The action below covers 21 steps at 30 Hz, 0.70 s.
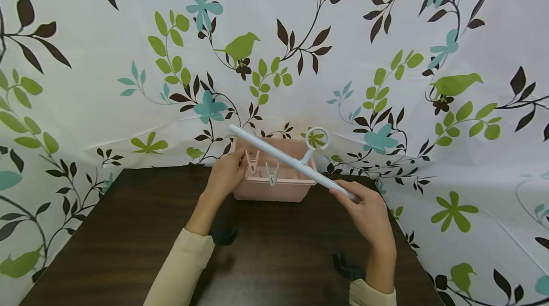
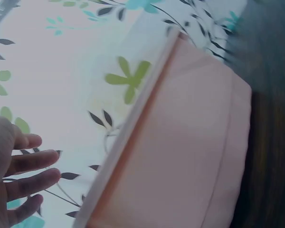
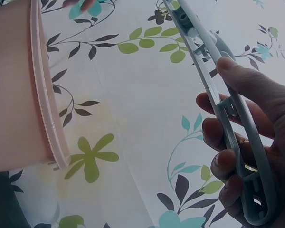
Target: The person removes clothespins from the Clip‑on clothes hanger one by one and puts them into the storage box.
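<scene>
In the head view, my right hand point(image 1: 366, 206) grips one end of a pale blue plastic clothes hanger point(image 1: 279, 155). The hanger slants up to the left above a pink basket point(image 1: 274, 192), its round hook standing upward. Thumb and fingers wrap the hanger's loop-shaped end in the right wrist view. My left hand point(image 1: 227, 175) is at the basket's left side, its fingertips beside a pink clothespin point(image 1: 253, 163). A white clothespin point(image 1: 272, 174) stands at the front rim. In the left wrist view the left fingers point(image 2: 35, 178) are loosely spread, with nothing visible between them.
The basket stands at the back of a dark wooden table point(image 1: 274, 249). Behind and beside the table hangs a white sheet point(image 1: 274, 106) patterned with leaves, flowers and birds. Black wrist straps point(image 1: 347, 268) show below the hands.
</scene>
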Motion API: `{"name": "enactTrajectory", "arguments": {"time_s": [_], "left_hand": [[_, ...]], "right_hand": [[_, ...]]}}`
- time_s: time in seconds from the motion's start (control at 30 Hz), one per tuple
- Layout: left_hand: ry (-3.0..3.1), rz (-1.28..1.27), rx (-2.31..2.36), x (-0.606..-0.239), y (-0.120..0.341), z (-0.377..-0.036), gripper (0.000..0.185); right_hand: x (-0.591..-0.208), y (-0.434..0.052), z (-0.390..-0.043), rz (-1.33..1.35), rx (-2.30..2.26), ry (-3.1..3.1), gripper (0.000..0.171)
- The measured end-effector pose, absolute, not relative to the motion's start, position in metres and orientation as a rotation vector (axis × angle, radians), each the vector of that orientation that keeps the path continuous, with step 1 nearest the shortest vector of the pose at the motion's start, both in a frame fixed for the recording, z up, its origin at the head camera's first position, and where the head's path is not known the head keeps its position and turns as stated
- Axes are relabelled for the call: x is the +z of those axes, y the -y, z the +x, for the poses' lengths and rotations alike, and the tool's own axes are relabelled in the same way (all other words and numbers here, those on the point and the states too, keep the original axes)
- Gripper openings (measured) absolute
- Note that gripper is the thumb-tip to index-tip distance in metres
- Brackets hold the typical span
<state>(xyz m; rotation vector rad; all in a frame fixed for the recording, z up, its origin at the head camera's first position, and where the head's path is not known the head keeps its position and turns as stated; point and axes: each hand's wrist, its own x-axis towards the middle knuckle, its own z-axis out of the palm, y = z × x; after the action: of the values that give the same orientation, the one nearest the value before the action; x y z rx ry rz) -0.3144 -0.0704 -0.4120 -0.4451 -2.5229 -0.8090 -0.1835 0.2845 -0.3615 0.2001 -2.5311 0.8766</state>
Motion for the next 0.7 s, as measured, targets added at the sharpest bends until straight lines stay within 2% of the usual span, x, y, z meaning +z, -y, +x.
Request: {"name": "enactTrajectory", "arguments": {"time_s": [0.23, 0.5, 0.7], "left_hand": [[2.393, -0.427, -0.865, -0.406, 0.075, -0.295, 0.022], [2.230, -0.532, -1.429, -0.403, 0.071, -0.278, 0.035], [2.141, -0.622, -1.600, -0.409, 0.070, -0.270, 0.035]], "right_hand": [[-0.363, -0.286, -0.181, 0.147, 0.892, 2.528, 0.027], [-0.365, -0.287, -0.181, 0.128, 0.920, 2.523, 0.027], [-0.364, -0.285, -0.180, 0.110, 0.927, 2.523, 0.027]]}}
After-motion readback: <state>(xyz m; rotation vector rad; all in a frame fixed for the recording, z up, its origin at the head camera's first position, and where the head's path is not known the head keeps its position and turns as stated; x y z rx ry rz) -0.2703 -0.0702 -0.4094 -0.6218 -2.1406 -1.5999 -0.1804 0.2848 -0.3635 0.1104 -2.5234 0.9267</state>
